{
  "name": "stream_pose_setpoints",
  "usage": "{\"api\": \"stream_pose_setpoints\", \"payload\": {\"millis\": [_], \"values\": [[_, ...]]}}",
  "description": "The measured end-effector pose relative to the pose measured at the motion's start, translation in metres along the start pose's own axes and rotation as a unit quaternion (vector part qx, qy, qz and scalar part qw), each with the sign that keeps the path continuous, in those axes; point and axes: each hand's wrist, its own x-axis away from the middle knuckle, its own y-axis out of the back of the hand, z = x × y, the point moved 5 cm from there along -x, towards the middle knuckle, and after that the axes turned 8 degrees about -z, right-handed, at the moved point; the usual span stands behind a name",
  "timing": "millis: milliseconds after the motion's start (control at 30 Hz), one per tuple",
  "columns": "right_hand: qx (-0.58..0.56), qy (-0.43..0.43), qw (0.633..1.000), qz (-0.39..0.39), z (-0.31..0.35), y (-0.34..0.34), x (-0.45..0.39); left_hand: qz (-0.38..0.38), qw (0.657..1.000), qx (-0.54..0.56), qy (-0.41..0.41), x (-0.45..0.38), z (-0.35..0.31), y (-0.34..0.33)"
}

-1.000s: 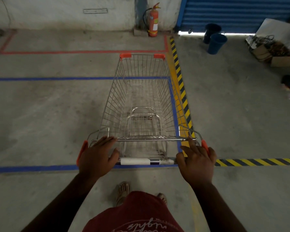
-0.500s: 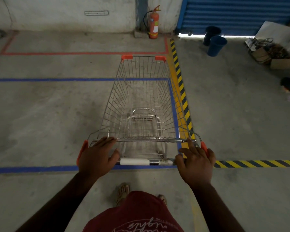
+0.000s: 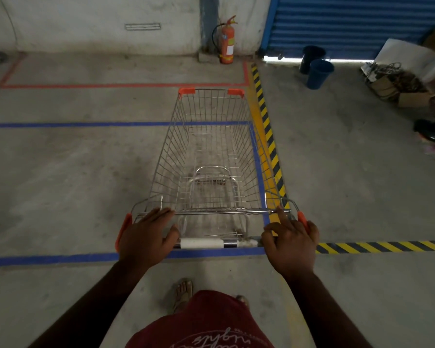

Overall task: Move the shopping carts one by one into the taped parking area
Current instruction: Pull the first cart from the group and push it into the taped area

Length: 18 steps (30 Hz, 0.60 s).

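An empty wire shopping cart point(image 3: 211, 151) with orange corner caps stands straight ahead of me on the concrete floor. Its basket sits inside a rectangle of blue tape point(image 3: 48, 259), close to that rectangle's right edge. The cart's handle bar point(image 3: 201, 243) lies just above the near blue line. My left hand point(image 3: 146, 239) rests on the left end of the handle, fingers stretched forward to the basket's rear rim. My right hand point(image 3: 290, 244) lies on the right end, fingers spread and mostly straight.
A red-taped area point(image 3: 111, 85) lies beyond the blue one, by the far wall. Yellow-black hazard tape point(image 3: 269, 131) runs along the cart's right side. A fire extinguisher point(image 3: 227, 42), two dark buckets point(image 3: 318, 72), cluttered boxes point(image 3: 397, 84) and a blue shutter stand at the back.
The cart and both hands stay almost where they were. The view has tipped up slightly.
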Motion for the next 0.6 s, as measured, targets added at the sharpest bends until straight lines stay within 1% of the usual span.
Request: {"api": "stream_pose_setpoints", "payload": {"millis": [100,267,367,500,600], "values": [[0.001,0.004,1.000,0.001,0.0016,0.0019,-0.0011,0.008,1.000,-0.003,0.008,-0.0003,0.0027,-0.0017],[-0.007,0.002,1.000,-0.010,0.0031,0.0039,0.0006,-0.002,1.000,-0.002,0.003,0.0013,0.0014,0.0002],[-0.009,0.003,1.000,-0.012,0.0017,0.0017,0.0003,0.008,1.000,-0.004,0.018,0.0001,0.0023,0.0002],[-0.011,-0.016,1.000,0.002,-0.0014,-0.0016,0.0007,0.028,0.999,0.002,0.035,0.0011,0.0040,-0.0030],[-0.041,-0.034,0.998,0.015,-0.0036,-0.0009,-0.0012,0.034,0.998,0.025,0.044,0.0035,0.0039,-0.0012]]}}
